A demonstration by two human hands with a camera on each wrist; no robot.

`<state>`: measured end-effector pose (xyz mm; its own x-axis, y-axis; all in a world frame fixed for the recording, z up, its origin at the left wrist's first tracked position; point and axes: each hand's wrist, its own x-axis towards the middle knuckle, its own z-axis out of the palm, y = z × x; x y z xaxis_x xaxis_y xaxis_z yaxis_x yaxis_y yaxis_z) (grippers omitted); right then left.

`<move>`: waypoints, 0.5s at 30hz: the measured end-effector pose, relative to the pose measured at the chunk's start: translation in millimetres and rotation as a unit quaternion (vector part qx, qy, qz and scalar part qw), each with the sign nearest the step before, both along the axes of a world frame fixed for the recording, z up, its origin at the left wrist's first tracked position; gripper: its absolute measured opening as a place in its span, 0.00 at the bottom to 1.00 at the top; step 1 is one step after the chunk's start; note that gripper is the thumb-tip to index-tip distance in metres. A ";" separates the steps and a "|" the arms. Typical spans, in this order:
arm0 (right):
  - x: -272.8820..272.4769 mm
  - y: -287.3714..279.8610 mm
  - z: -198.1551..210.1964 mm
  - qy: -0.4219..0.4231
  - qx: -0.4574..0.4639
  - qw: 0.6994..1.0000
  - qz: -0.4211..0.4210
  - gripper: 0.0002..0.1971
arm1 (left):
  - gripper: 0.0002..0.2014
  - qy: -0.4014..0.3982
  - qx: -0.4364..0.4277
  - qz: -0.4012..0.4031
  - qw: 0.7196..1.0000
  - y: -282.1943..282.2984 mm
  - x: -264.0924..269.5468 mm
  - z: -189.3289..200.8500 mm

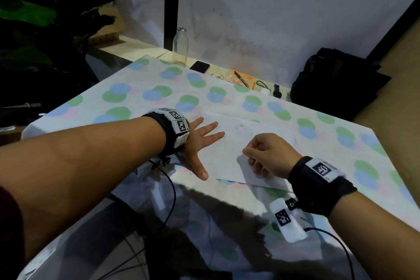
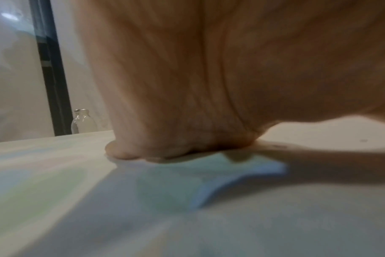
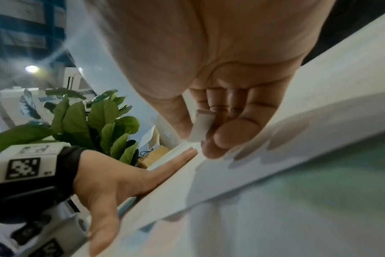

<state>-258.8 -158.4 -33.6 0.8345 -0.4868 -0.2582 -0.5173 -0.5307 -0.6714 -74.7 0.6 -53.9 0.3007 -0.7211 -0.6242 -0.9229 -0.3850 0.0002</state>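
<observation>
White paper sheet [image 1: 227, 159] flat on the patterned worktop [image 1: 159, 88]. Pinned at its left by the left hand [image 1: 197, 143], fingers straight and spread; pinched at its near right corner by the right hand [image 1: 270, 154], corner lifted (fold probably starting). Risks: skewed crease from slack pinning and a sliding sheet; tear from a hard pull. Faint marks [image 1: 238, 125] on sheet, unreadable; coded squares on wrist bands [image 1: 322, 179], no words.

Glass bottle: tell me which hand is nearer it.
Left. The left hand lies on the paper in front of the bottle; the right hand is farther, to its right.
</observation>
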 end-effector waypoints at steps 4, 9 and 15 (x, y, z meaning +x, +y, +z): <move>2.1 14.1 -1.4 -0.013 0.074 0.997 0.004 0.13 | 0.75 0.019 -0.001 0.000 1.000 3.1 2.9 3.2; 15.5 36.8 2.8 -0.056 0.190 0.980 0.005 0.12 | 0.72 0.067 -0.006 0.005 0.998 5.7 9.6 11.8; 30.4 79.4 -5.4 -0.055 0.496 0.864 -0.073 0.07 | 0.74 0.044 -0.010 0.000 0.999 2.2 11.9 3.0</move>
<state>-228.5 -79.0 -39.1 0.8292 -0.1745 -0.5310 -0.4335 0.3989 -0.8080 -62.8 2.8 -50.9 0.2464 -0.7338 -0.6331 -0.9186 -0.3850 0.0887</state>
